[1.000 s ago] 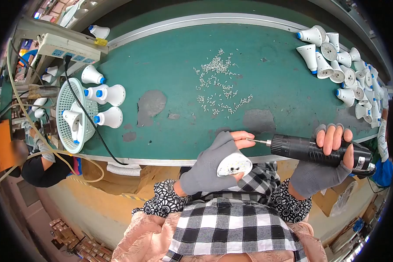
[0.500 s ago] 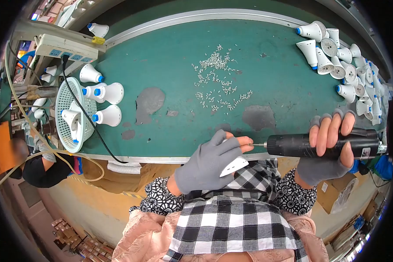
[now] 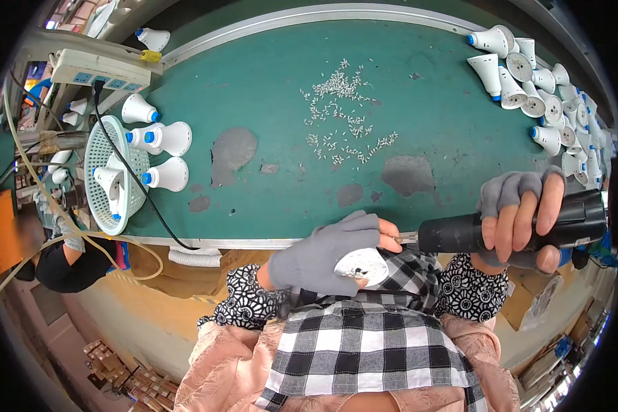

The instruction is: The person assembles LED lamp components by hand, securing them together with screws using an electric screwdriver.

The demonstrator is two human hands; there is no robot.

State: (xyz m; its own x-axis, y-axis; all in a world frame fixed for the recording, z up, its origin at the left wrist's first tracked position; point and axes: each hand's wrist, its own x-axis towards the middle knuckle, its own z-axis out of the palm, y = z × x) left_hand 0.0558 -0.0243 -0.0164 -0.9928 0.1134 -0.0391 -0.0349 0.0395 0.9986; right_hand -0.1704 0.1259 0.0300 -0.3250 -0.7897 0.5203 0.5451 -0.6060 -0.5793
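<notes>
In a grey fingerless glove, my left hand (image 3: 333,250) is closed around a white cone-shaped housing (image 3: 362,266), whose round face shows below the fingers. Its thumb and index finger are at the bit of a black electric screwdriver (image 3: 453,234). My right hand (image 3: 518,216), gloved the same way, grips the screwdriver body, which lies almost level and points left. Whatever small part is at the bit's tip is too small to make out. Beyond both hands, many small screws (image 3: 340,86) are scattered on the green table (image 3: 268,82).
A pale green basket (image 3: 97,180) with housings stands at the left, near several blue-tipped housings (image 3: 168,174). A power strip (image 3: 103,71) and black cable lie beside it. Many housings (image 3: 519,66) pile up at the right. Another person (image 3: 69,264) is at the far left.
The housing has turned in my left hand, so its round face now shows. My right hand has shifted its grip on the screwdriver. The table sits slightly higher in view.
</notes>
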